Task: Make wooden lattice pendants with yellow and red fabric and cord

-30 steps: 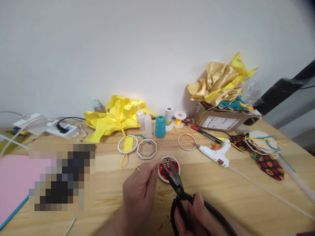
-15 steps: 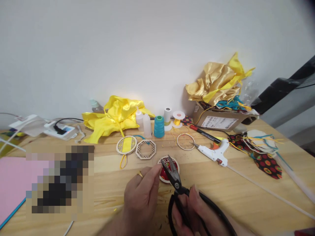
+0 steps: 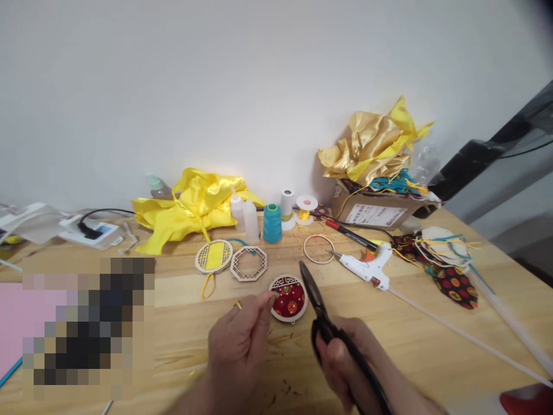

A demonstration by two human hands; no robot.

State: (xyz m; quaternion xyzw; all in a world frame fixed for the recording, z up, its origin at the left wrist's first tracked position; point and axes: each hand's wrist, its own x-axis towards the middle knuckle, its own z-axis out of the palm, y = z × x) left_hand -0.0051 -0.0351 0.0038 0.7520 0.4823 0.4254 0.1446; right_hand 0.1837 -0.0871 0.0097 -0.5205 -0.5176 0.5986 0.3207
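My left hand (image 3: 242,334), a ring on one finger, pinches with thumb and fingertips at the left edge of a round wooden piece (image 3: 288,300) filled with red patterned fabric. It is hard to see whether the pinch is on the rim or on something small beside it. Black-handled scissors (image 3: 319,300) are in my right hand (image 3: 345,351), to the right of the round piece and apart from it. Their blades look closed and point up and to the left. Small dark scraps lie below the piece.
Behind are an octagonal frame (image 3: 249,264), a yellow-filled round frame (image 3: 214,256), a teal thread spool (image 3: 272,223) and a wooden ring (image 3: 319,249). A white glue gun (image 3: 367,266) lies right; a cardboard box (image 3: 384,210) holds fabric. Yellow satin (image 3: 185,213) sits back left.
The scissors have closed and moved right, off the round piece, with my right hand. More of the red fabric shows. The view has shifted slightly, and my left hand keeps its pinch.
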